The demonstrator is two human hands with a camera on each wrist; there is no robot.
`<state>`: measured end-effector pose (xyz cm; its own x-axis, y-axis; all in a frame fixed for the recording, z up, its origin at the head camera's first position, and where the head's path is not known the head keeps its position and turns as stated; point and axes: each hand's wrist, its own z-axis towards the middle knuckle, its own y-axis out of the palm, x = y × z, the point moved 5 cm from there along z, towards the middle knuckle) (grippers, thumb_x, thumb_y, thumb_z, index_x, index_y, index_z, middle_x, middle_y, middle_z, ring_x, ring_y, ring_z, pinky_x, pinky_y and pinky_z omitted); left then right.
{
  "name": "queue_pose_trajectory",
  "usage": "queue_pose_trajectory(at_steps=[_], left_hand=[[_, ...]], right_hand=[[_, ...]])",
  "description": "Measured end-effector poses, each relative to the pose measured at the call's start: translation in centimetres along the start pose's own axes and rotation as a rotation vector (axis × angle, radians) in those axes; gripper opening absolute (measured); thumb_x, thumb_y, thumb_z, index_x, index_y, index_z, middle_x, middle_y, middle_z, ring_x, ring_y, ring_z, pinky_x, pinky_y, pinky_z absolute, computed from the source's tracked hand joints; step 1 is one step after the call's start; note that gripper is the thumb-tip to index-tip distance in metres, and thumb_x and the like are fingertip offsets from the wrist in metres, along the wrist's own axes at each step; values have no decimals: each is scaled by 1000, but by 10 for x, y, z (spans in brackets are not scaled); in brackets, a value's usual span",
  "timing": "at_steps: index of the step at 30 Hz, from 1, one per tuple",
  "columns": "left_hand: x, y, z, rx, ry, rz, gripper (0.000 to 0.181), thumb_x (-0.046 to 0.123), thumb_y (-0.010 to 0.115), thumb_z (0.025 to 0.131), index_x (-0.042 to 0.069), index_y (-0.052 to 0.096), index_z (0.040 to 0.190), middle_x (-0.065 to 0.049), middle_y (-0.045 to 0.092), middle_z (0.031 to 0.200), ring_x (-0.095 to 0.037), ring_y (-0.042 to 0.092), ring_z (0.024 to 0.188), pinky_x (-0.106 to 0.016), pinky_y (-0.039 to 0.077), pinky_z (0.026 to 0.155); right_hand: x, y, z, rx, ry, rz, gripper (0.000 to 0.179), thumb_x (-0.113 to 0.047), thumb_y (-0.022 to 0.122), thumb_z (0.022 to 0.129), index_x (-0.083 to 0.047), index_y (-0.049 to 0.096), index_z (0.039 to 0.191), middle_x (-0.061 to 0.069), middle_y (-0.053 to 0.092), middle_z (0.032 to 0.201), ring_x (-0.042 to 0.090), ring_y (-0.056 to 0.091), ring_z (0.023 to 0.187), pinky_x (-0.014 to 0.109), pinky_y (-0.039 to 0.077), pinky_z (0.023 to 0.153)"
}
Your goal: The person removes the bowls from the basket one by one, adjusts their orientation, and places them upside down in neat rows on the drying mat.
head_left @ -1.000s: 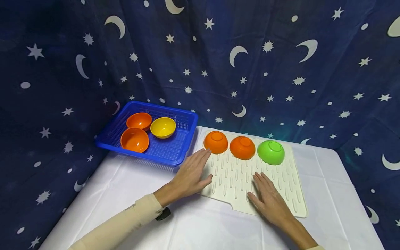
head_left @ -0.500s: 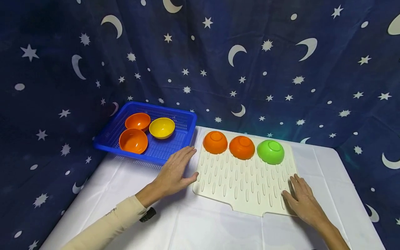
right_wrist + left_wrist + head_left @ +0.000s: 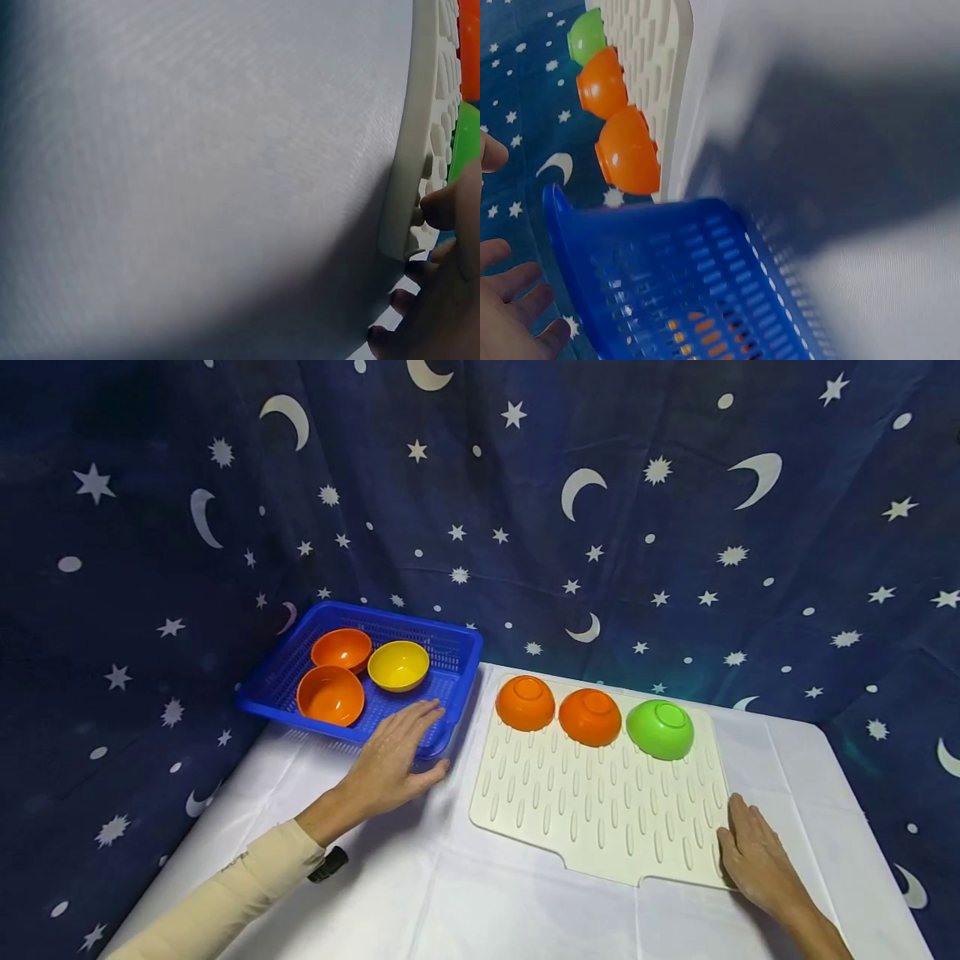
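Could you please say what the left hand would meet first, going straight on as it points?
Probably the right rim of the blue basket, though the left hand might pass above it.

you've got a creased beige sleeve [image 3: 225, 889] ending just behind your bare left hand [image 3: 390, 762], with some small black thing [image 3: 327, 865] poking out under the cuff [image 3: 306, 846], bare right hand [image 3: 765, 858] too

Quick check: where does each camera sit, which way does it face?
Head: worn on the head, looking forward and down over blue basket and cream ribbed mat; left hand, right hand, left sleeve show.
Left wrist: on that wrist, facing the basket, image sideways; left fingers show.
Right wrist: on that wrist, facing white tablecloth along the mat's edge; right fingers show.
Both wrist views share the green bowl.
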<state>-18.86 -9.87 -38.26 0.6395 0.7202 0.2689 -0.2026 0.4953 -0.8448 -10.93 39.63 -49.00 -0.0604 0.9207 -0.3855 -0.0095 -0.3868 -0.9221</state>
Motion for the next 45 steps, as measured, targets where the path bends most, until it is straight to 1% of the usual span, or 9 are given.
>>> queue_pose_trajectory(at_steps=[7,12,19,25,27,33,39,42,45], left_hand=[[-16,-12,6,27,30,32,69,44,61,77,6,43,132,-9,40,136,-28,34,124,-46,24,100],[-32,-24,16,18,-5,37,67,42,61,77,8,42,132,-8,42,133,-25,34,124,-45,25,100],[-59,-33,30,-19,-140,52,71,38,67,75,5,40,131,-11,44,129,-28,37,120,-49,29,95],[-86,-45,41,73,-338,134,92,32,81,59,4,35,133,-17,44,127,-34,40,115,-52,32,90],[-95,-47,42,74,-409,160,98,33,83,55,2,33,134,-19,42,128,-37,37,115,-55,29,90],[-122,-47,37,-40,-570,219,102,39,83,55,-3,31,132,-25,37,128,-43,31,116,-59,26,89],[-148,-45,25,-226,-754,179,105,38,82,59,-3,22,135,-32,30,127,-49,27,112,-62,23,89],[-155,-42,20,-339,-813,162,105,38,82,58,-6,22,132,-35,28,125,-52,27,108,-64,23,87],[-158,-39,15,-414,-831,163,102,37,82,58,-12,26,128,-36,27,124,-53,28,106,-66,24,86]], right_hand=[[0,-6,3,20,-71,-52,55,-20,32,97,15,15,137,35,19,138,44,6,130,41,-4,105],[4,-6,5,2,-78,-42,57,-23,34,97,9,14,140,30,17,141,45,8,130,51,-1,103],[7,-3,0,-22,-90,-47,56,-22,31,98,8,12,140,29,14,143,42,4,131,42,-7,104],[2,-3,-1,-5,-93,-40,55,-22,31,98,7,14,140,29,15,142,42,5,131,43,-6,104],[1,-2,-2,-4,-92,-56,54,-22,31,98,8,13,140,29,15,142,42,4,131,44,-6,104],[-1,0,-3,11,-94,-94,54,-21,31,98,10,16,139,30,18,141,41,5,131,43,-3,105],[2,0,-3,10,-51,-83,55,-24,31,98,2,13,143,25,15,144,42,6,131,60,9,96],[3,-2,-3,16,-49,-72,55,-25,31,98,-1,13,143,24,15,145,40,5,132,61,8,96],[3,-2,-3,27,-62,-69,54,-24,32,98,0,14,143,25,16,144,39,5,132,55,4,100]])
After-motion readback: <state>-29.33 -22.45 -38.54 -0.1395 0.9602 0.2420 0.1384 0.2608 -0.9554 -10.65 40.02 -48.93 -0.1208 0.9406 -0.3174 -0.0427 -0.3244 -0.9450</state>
